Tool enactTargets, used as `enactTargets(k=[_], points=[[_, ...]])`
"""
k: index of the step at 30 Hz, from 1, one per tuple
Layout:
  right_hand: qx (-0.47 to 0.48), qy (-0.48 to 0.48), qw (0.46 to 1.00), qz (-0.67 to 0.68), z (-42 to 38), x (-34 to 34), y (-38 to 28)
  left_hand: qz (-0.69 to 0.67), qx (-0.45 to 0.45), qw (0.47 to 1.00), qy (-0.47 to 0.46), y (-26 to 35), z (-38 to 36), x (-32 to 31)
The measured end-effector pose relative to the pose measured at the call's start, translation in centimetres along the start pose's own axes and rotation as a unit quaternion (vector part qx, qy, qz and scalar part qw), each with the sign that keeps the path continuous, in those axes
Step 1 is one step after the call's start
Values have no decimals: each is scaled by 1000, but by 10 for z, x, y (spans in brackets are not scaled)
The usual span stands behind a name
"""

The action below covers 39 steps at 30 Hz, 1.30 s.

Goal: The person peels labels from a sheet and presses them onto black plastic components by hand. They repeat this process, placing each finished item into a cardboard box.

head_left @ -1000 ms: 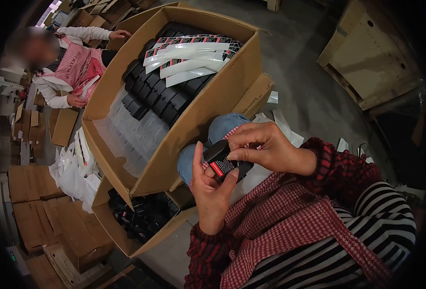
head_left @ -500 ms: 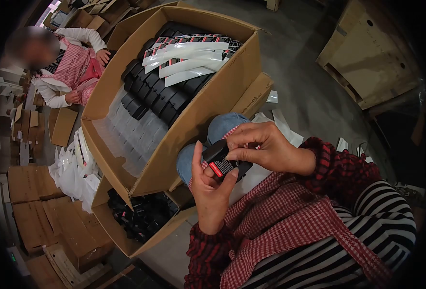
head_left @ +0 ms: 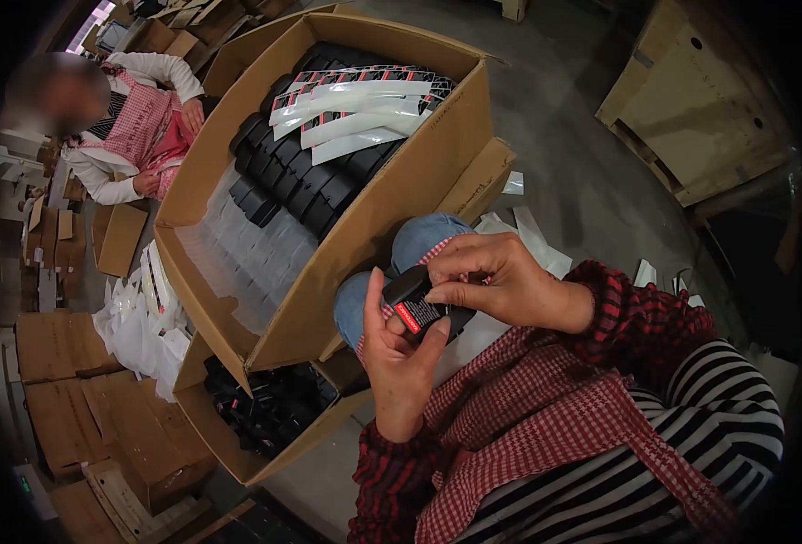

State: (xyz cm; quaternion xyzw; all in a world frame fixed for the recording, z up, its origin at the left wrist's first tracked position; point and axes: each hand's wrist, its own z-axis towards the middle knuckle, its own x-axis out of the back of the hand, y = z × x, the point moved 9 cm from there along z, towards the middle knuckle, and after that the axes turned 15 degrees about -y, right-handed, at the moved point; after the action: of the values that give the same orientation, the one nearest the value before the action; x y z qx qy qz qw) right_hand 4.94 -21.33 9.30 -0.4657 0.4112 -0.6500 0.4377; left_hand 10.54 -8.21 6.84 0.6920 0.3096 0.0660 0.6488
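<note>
Low over my lap, my left hand (head_left: 399, 376) grips a small black plastic part (head_left: 403, 285) between thumb and fingers. A black label with white print and a red patch (head_left: 410, 317) lies on its face. My right hand (head_left: 505, 279) is closed in a pinch at the label's upper right edge, thumb and fingertips close against the part. Just beyond my knees, a large open carton (head_left: 401, 181) holds rows of similar black parts (head_left: 306, 181). Strips of stickers on white backing (head_left: 364, 104) lie on top of those rows.
Below the large carton, a lower box (head_left: 228, 453) contains loose black pieces (head_left: 265, 403). White backing scraps (head_left: 147, 335) are piled at the left, near stacked cartons (head_left: 120, 417). Another person (head_left: 138, 127) sits across the carton. A wooden crate (head_left: 700, 100) stands at the right.
My two hands and the black part stay almost in place. Across the carton, the other person's hands and arms have shifted slightly.
</note>
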Motion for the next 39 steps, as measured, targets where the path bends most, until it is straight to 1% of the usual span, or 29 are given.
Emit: enactTargets(k=[6, 11, 14, 17, 19, 23, 25, 29, 30, 31, 32, 33, 34, 35, 36, 38, 39], points=[[4, 4, 1000, -29, 0, 0, -3, 5, 6, 1000, 6, 0, 0, 0], [18, 19, 998, -49, 1, -1, -9, -1, 12, 1000, -9, -3, -1, 1], [8, 22, 998, -65, 1, -2, -9, -6, 19, 1000, -6, 0, -2, -2], [14, 26, 996, -89, 2, -4, -9, -23, -4, 1000, -1, -4, -3, 4], [11, 18, 992, -121, 3, -5, -10, -21, -8, 1000, 1, -3, -3, 3], [8, -4, 991, -136, 5, -4, -14, -20, -27, 999, 5, -5, -4, 5], [-3, -28, 985, -168, 7, -4, -16, -22, -18, 1000, 9, -7, -5, 6], [-20, -33, 986, -160, 11, 4, -16, -27, -13, 999, 15, -18, -6, 9], [-46, 13, 967, -248, 13, 20, -16, -27, -13, 999, 15, -15, -8, 8], [-72, 59, 938, -334, 12, 35, -16, -43, -11, 998, 42, -10, -11, 13], [-113, 79, 938, -319, 11, 47, -4, -59, -11, 996, 70, -7, -14, 18], [-111, 76, 938, -319, 10, 51, 0, -60, -13, 995, 72, -7, -14, 20], [-116, 22, 970, -211, 10, 45, 14, -71, -6, 995, 72, -8, -14, 21], [-121, -32, 987, -99, 11, 36, 26, -81, 2, 994, 71, -10, -14, 21], [-120, -33, 987, -100, 9, 28, 31, -82, 0, 994, 71, -11, -13, 21], [-98, -94, 990, 27, 8, -12, 37, -91, -14, 995, 44, -13, -11, 17], [-121, -138, 983, 3, 10, -23, 30, -91, -16, 995, 49, -14, -11, 19]])
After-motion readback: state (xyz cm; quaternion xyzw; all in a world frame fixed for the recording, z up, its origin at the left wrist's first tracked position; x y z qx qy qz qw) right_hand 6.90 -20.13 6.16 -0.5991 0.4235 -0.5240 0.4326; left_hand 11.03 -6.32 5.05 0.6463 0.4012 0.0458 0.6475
